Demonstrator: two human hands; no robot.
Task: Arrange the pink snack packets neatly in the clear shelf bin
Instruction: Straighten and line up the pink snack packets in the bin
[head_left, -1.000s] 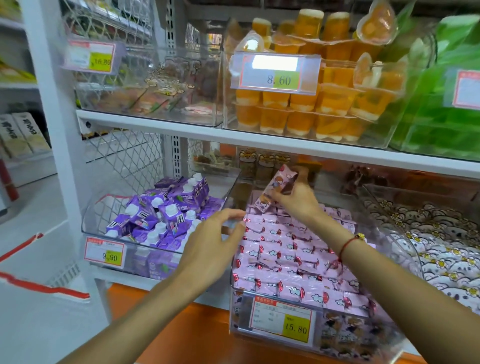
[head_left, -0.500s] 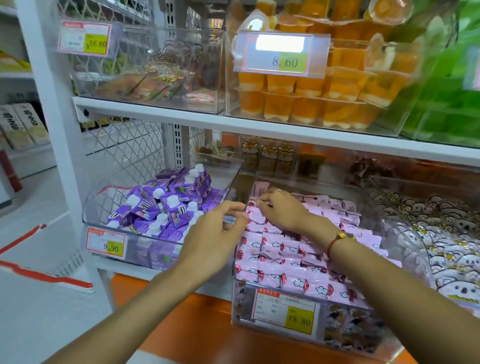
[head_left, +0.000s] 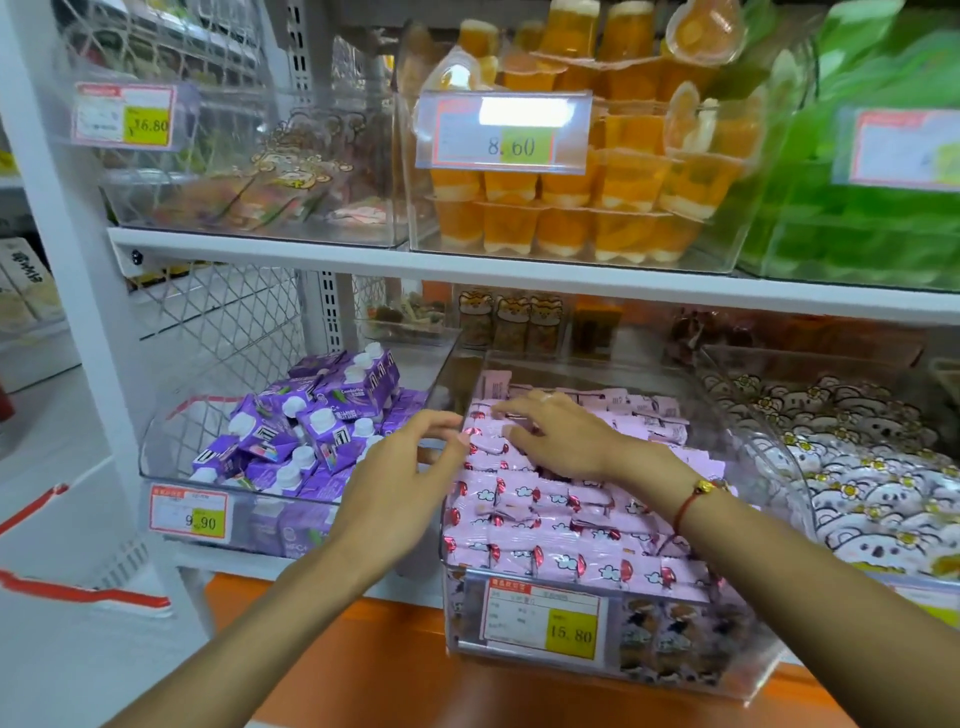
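At the far left, a clear bin (head_left: 171, 457) is holding a loose heap of purple cartons (head_left: 311, 431) with white caps; they are piled too irregularly to count, and a price tag (head_left: 189, 515) reading 9.90 is hanging on its front wall.

The left hand (head_left: 400, 488) is reaching in from the lower left, forearm angling up and to the right. Its fingers are spreading slightly, only gently bent, with the fingertips (head_left: 457, 439) meeting the left edge of the clear shelf bin (head_left: 763, 670) where the pink snack packets (head_left: 540, 525) begin. It is gripping nothing; whether it is touching the wall or the nearest packet cannot be told.

The packets are lying inside this middle bin in overlapping rows, filling it from front to back; roughly six rows are showing, but the packets themselves are too many and too overlapped to count. A tag (head_left: 545, 618) marked 15.80 is sitting on the front wall.

The right hand (head_left: 561, 441) is coming in from the lower right, palm down, fingers extended and pressing flat on the packets toward the back left of the bin, with nothing pinched. One red cord bracelet (head_left: 691, 499) is circling that wrist.

To the right, another clear bin (head_left: 779, 462) is holding white koala-print packets (head_left: 872, 478), also uncountable.
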